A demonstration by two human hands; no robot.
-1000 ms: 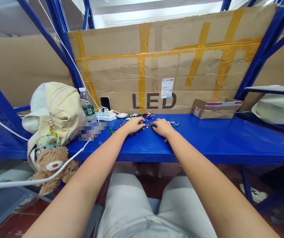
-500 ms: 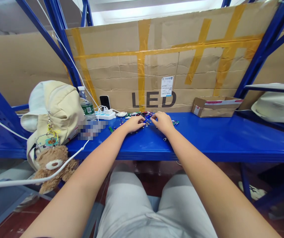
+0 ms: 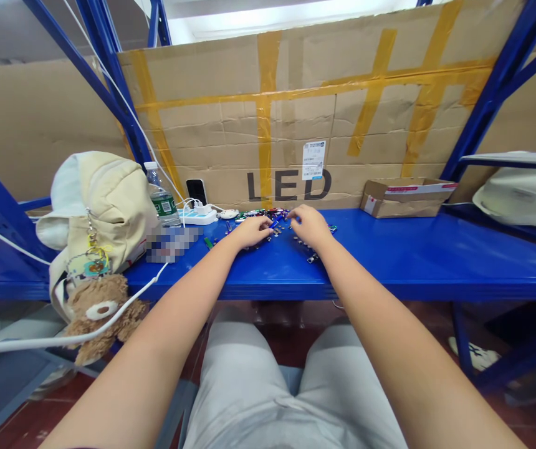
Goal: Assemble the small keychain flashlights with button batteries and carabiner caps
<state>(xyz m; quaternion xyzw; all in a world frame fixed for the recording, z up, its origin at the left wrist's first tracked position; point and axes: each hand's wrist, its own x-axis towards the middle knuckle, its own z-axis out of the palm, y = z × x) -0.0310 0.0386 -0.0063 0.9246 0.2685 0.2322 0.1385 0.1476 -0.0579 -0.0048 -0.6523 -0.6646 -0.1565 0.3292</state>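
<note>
Small, shiny, multicoloured metal pieces (image 3: 279, 216) lie in a loose heap on the blue table (image 3: 412, 255); their exact kind is too small to make out. My left hand (image 3: 253, 232) rests at the heap's near left side, fingers curled together and partly hidden. Over the right part of the heap, my right hand (image 3: 311, 226) is bent at the knuckles with its fingertips close together. Whatever either hand may hold does not show. A silvery metal piece (image 3: 312, 257) lies under my right wrist, and a green piece (image 3: 209, 243) left of my left hand.
Left of the heap are a white power strip (image 3: 197, 216), a phone (image 3: 196, 191), a water bottle (image 3: 165, 202) and a cream bag (image 3: 109, 193) with a teddy bear (image 3: 104, 312). An open cardboard box (image 3: 406, 199) stands right, before a cardboard wall (image 3: 230, 143).
My hands are slightly farther apart. The right hand has turned a little, and more small pieces show beneath it. The blue piece between the fingertips is no longer distinct. The view has shifted slightly.
</note>
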